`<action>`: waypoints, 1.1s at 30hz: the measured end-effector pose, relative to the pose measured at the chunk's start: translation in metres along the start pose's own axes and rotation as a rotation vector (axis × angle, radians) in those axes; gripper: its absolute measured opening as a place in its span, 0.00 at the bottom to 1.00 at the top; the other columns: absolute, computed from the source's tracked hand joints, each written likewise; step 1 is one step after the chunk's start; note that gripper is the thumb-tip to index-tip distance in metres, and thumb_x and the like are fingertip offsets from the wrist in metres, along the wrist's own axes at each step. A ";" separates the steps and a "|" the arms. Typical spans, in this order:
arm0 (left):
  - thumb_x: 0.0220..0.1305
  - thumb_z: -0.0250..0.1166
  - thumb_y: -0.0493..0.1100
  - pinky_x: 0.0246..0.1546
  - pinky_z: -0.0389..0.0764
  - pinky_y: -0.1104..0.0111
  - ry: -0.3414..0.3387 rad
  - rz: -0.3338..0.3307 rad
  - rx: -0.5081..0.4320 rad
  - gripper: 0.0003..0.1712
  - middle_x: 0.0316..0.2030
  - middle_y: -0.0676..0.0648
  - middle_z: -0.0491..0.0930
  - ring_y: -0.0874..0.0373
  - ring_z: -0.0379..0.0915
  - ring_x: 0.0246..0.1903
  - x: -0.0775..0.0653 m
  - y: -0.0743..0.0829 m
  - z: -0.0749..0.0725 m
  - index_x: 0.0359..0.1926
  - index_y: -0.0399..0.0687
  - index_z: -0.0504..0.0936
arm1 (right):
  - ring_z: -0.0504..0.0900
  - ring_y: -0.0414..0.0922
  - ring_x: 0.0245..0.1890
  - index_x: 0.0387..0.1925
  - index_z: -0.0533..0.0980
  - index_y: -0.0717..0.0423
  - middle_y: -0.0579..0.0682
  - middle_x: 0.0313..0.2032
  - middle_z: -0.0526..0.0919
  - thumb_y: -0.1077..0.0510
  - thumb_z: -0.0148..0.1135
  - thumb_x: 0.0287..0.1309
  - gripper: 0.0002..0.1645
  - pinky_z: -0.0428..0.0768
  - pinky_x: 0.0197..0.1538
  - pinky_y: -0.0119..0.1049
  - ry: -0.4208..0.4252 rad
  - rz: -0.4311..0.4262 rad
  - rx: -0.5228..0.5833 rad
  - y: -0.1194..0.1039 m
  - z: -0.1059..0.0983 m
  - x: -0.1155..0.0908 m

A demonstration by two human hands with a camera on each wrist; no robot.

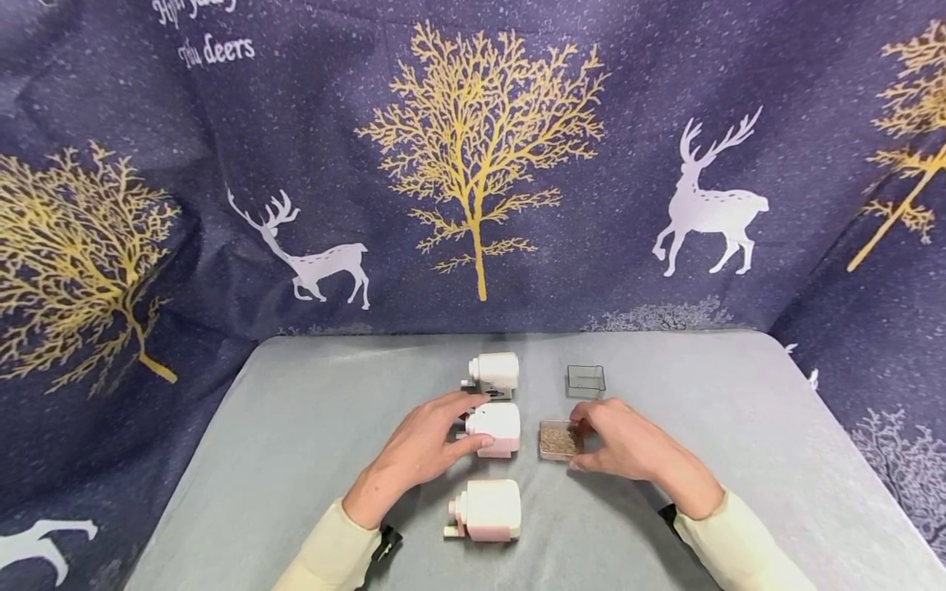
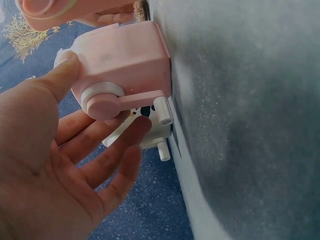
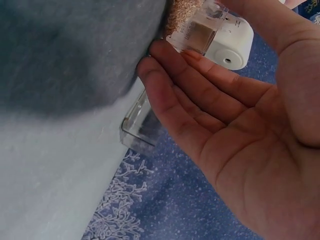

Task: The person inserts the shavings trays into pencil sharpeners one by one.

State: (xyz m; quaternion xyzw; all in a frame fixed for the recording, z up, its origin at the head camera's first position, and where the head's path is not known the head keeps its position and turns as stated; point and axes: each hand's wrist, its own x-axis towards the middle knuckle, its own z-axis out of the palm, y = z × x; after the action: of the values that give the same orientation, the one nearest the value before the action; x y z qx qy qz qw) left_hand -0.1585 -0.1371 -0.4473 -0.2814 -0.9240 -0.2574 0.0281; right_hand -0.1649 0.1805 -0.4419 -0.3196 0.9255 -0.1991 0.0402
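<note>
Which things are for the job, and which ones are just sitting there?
Seem part of the job:
- middle sharpener, in the left hand
- box of brown bits, between the fingers of the right hand

Seem just lying about, not held:
- near sharpener
- far sharpener
- far box

one far crank sharpener (image 1: 497, 370), one middle sharpener (image 1: 502, 423) and one near sharpener (image 1: 493, 507) make three in a row on one bench (image 1: 296, 460). to their right, one far clear box (image 1: 586, 382) and one near clear box (image 1: 554, 455) make two. one left hand (image 1: 423, 437) and one right hand (image 1: 628, 442) make two. the cloth (image 1: 584, 295) behind shows three golden trees (image 1: 477, 238) and two whole white deer (image 1: 713, 215).
</note>
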 end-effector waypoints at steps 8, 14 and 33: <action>0.62 0.59 0.68 0.58 0.72 0.56 -0.004 -0.007 -0.005 0.37 0.62 0.54 0.72 0.56 0.68 0.59 0.002 0.001 -0.001 0.68 0.62 0.70 | 0.78 0.38 0.31 0.44 0.79 0.64 0.47 0.34 0.82 0.48 0.77 0.41 0.31 0.80 0.36 0.32 -0.025 0.008 0.029 -0.007 0.001 0.007; 0.62 0.58 0.69 0.59 0.71 0.57 -0.017 -0.016 -0.010 0.37 0.62 0.55 0.72 0.57 0.68 0.60 0.003 0.000 -0.001 0.68 0.61 0.71 | 0.78 0.39 0.31 0.45 0.79 0.64 0.48 0.35 0.82 0.49 0.77 0.41 0.32 0.81 0.36 0.32 -0.028 0.015 0.044 -0.011 0.002 0.011; 0.62 0.58 0.68 0.59 0.71 0.58 -0.032 -0.029 -0.029 0.37 0.62 0.55 0.71 0.57 0.68 0.60 0.001 -0.001 -0.002 0.68 0.60 0.71 | 0.78 0.40 0.30 0.42 0.79 0.60 0.45 0.32 0.81 0.48 0.76 0.43 0.27 0.81 0.35 0.32 -0.048 -0.025 0.048 -0.017 0.008 0.020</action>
State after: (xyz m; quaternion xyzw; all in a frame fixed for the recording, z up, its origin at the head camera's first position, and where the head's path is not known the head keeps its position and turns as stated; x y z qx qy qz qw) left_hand -0.1601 -0.1383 -0.4462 -0.2724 -0.9245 -0.2665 0.0056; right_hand -0.1698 0.1534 -0.4414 -0.3349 0.9151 -0.2140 0.0676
